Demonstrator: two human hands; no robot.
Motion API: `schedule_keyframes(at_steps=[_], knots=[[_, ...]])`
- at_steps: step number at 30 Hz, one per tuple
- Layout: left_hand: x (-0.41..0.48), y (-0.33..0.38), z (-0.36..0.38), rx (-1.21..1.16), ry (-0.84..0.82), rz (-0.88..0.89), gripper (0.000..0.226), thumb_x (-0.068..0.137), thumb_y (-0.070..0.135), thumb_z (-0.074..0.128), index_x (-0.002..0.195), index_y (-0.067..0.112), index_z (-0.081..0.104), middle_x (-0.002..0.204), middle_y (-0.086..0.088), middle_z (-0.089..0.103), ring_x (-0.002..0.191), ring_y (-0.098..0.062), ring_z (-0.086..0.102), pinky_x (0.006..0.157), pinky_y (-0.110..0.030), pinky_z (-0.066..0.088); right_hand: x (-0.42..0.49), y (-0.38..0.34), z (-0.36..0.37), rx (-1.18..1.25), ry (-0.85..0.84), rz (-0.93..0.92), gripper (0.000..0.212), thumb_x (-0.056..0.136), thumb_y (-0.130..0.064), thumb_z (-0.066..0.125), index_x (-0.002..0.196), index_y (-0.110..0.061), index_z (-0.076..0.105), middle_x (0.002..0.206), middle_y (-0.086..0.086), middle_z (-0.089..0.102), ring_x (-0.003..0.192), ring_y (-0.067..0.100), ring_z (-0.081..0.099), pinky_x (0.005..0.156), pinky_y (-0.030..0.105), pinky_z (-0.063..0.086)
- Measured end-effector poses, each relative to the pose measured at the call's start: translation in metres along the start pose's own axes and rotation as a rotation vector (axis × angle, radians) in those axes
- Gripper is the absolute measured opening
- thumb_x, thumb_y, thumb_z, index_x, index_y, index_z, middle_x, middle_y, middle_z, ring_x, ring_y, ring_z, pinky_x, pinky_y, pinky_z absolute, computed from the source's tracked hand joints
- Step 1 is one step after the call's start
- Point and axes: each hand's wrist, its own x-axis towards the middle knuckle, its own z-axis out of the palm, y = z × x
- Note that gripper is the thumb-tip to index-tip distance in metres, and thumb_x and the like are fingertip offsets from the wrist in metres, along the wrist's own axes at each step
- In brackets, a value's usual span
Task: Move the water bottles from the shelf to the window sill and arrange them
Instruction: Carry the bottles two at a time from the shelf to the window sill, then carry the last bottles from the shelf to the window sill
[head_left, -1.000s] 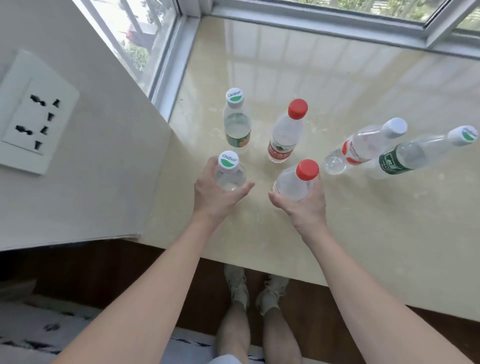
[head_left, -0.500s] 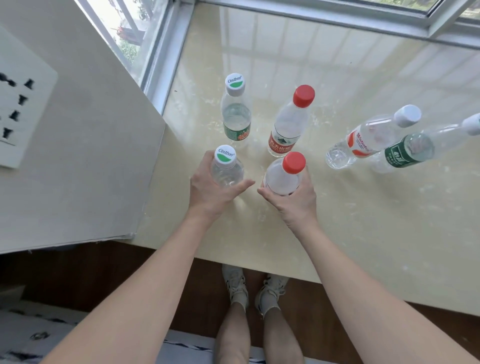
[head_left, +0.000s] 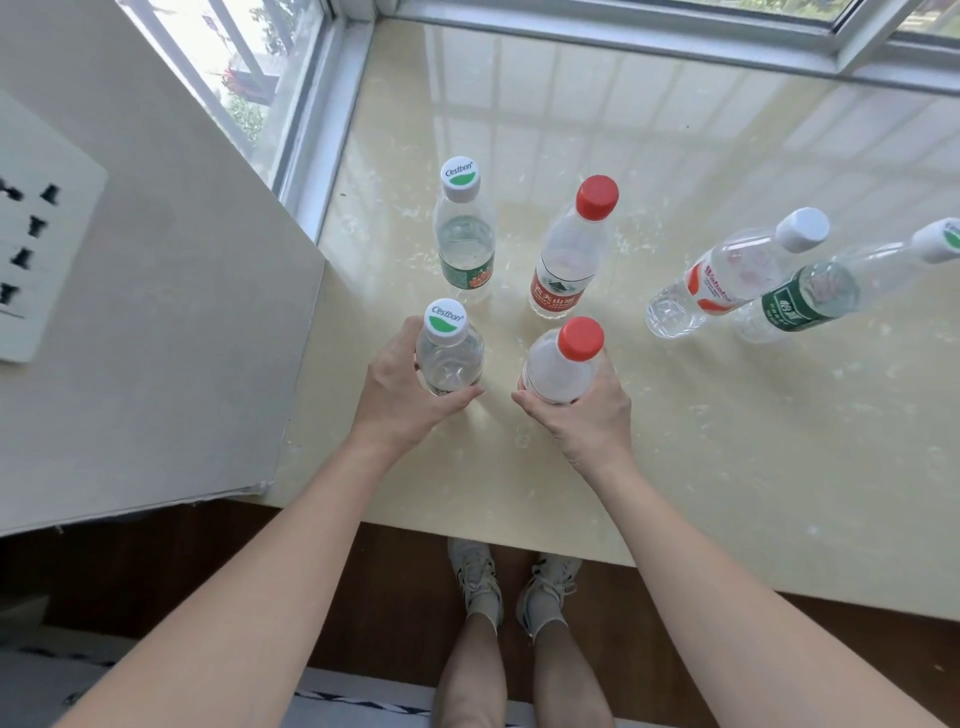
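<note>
Several clear water bottles stand on the cream window sill (head_left: 727, 441). My left hand (head_left: 400, 400) grips a bottle with a white and green cap (head_left: 449, 348). My right hand (head_left: 582, 415) grips a red-capped bottle (head_left: 563, 364) beside it. Behind them stand another white-and-green-capped bottle (head_left: 464, 234) and another red-capped bottle (head_left: 569, 249). Further right stand a white-capped bottle with a red label (head_left: 727, 275) and a green-labelled bottle (head_left: 831, 286), close together.
A wall (head_left: 182, 312) with a socket plate (head_left: 36, 234) borders the sill on the left. Window frames (head_left: 322, 130) run along the left and far edges. Below the sill's near edge are the dark floor and my feet (head_left: 514, 587).
Both held bottles have shifted slightly towards each other and towards the pair behind them. The camera has tilted, so the view has moved a little.
</note>
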Motion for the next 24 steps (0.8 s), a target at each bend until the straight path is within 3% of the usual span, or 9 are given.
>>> schedule_keyframes(at_steps=[4,9,13,15,17,20,24], knots=[[0.001,0.0,-0.001,0.018,-0.028,-0.03,0.071,0.061,0.036,0.092,0.12,0.017,0.058,0.098,0.019,0.062,0.091,-0.001,0.057,0.077,0.0,0.037,-0.003,-0.002,0.0,0.015,-0.003,0.022,0.066,0.06,-0.029,0.095,0.109,-0.034,0.052,0.1,-0.014,0.063,0.098,0.012,0.059,0.087,0.024,0.045],[0.0,0.002,-0.01,0.036,-0.161,-0.117,0.076,0.06,0.032,0.093,0.125,0.025,0.052,0.103,0.029,0.056,0.099,0.002,0.053,0.078,0.0,0.035,-0.002,0.0,-0.005,-0.017,-0.098,0.063,0.074,0.057,-0.027,0.095,0.118,-0.035,0.052,0.109,-0.015,0.063,0.102,0.007,0.057,0.084,0.011,0.041],[-0.004,0.016,-0.039,0.277,-0.333,-0.22,0.086,0.076,0.025,0.079,0.146,0.035,0.031,0.125,0.016,0.047,0.102,-0.01,0.047,0.08,-0.024,0.038,-0.002,-0.005,-0.029,-0.151,-0.207,0.127,0.092,0.062,-0.014,0.082,0.143,-0.034,0.042,0.132,-0.012,0.057,0.123,0.011,0.052,0.1,0.029,0.045],[-0.005,0.028,-0.058,0.45,-0.345,-0.207,0.086,0.082,0.022,0.07,0.151,0.036,0.022,0.143,0.01,0.043,0.106,-0.021,0.053,0.079,-0.032,0.042,-0.004,-0.018,-0.049,-0.287,-0.249,0.119,0.097,0.066,-0.006,0.075,0.15,-0.032,0.035,0.144,-0.008,0.05,0.132,0.018,0.048,0.103,0.034,0.044],[-0.004,0.048,-0.077,0.577,-0.326,-0.174,0.083,0.085,0.021,0.064,0.153,0.037,0.019,0.148,0.006,0.04,0.116,-0.026,0.054,0.083,-0.036,0.045,-0.005,-0.038,-0.069,-0.445,-0.295,0.084,0.093,0.074,-0.003,0.07,0.153,-0.03,0.03,0.15,-0.005,0.043,0.133,0.022,0.046,0.101,0.036,0.045],[-0.004,0.084,-0.101,0.698,-0.198,-0.073,0.069,0.086,0.02,0.06,0.149,0.03,0.035,0.145,0.004,0.046,0.122,-0.026,0.051,0.093,-0.04,0.043,-0.007,-0.079,-0.096,-0.635,-0.317,-0.023,0.077,0.084,-0.007,0.06,0.152,-0.027,0.032,0.147,-0.003,0.042,0.13,0.025,0.046,0.095,0.038,0.048],[-0.002,0.14,-0.123,0.737,0.012,0.098,0.053,0.077,0.021,0.071,0.129,0.02,0.061,0.13,0.0,0.062,0.117,-0.029,0.058,0.088,-0.045,0.047,-0.003,-0.146,-0.122,-0.763,-0.24,-0.256,0.056,0.086,-0.008,0.054,0.141,-0.021,0.047,0.132,0.003,0.053,0.119,0.029,0.051,0.088,0.037,0.045]])
